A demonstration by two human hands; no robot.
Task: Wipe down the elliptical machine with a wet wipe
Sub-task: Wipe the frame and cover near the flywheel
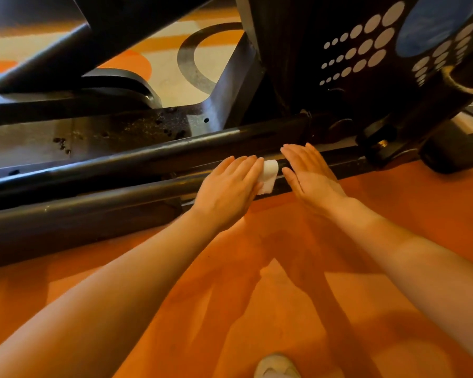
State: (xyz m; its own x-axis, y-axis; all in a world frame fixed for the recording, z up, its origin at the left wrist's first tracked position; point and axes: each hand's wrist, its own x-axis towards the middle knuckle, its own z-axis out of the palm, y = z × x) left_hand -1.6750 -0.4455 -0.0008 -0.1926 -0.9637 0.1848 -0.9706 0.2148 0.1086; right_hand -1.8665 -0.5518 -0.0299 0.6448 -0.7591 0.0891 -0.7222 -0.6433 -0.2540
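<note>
— Where are your hands right now?

— Both are down low on the elliptical machine [339, 64]. My left hand [227, 189] lies flat, fingers straight and close together, pressing on the wet wipe [269, 177].

— And the wipe itself?

— It is a small white folded pad, lying on the lower dark rail [93, 203] of the machine. Part of it sits under my left fingers; the rest sticks out to the right of them.

— What about the other hand?

— My right hand [311, 177] is open too, fingers straight and held together, just beside the wipe on its right. Its fingertips reach toward the upper rail [148, 159]. I cannot tell whether it touches the rail or only hovers over it.

— What else is around you?

— The orange floor [393, 214] runs under both my forearms. Behind the rails stands the black housing with rows of white dots [363, 49]. At the bottom edge the toe of my white shoe [277, 366] shows.
</note>
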